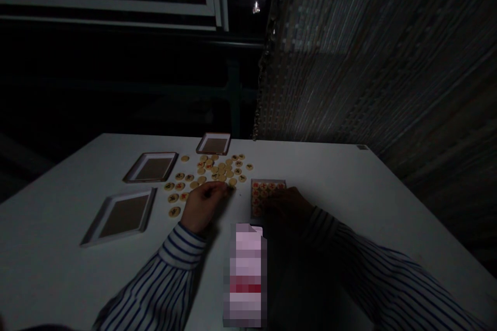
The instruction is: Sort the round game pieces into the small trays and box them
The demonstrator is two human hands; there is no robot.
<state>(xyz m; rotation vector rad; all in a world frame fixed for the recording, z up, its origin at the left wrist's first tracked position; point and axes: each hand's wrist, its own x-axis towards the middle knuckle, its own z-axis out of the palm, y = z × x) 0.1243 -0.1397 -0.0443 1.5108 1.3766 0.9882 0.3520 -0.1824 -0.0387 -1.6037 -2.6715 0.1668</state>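
Several round wooden game discs (217,168) with red or dark marks lie scattered on the white table (349,191). My left hand (204,204) rests among them, its fingers pinched together at a disc near the heap's front edge. My right hand (289,201) is in deep shadow, laid on the near side of a small tray (267,189) that holds rows of discs; its fingers do not show clearly. Both sleeves are striped.
Three empty shallow box trays stand on the table: one at front left (124,215), one behind it (153,167), one at the back (213,144). A blurred rectangular object (245,274) lies between my arms. A woven blind (368,51) hangs behind the table at right.
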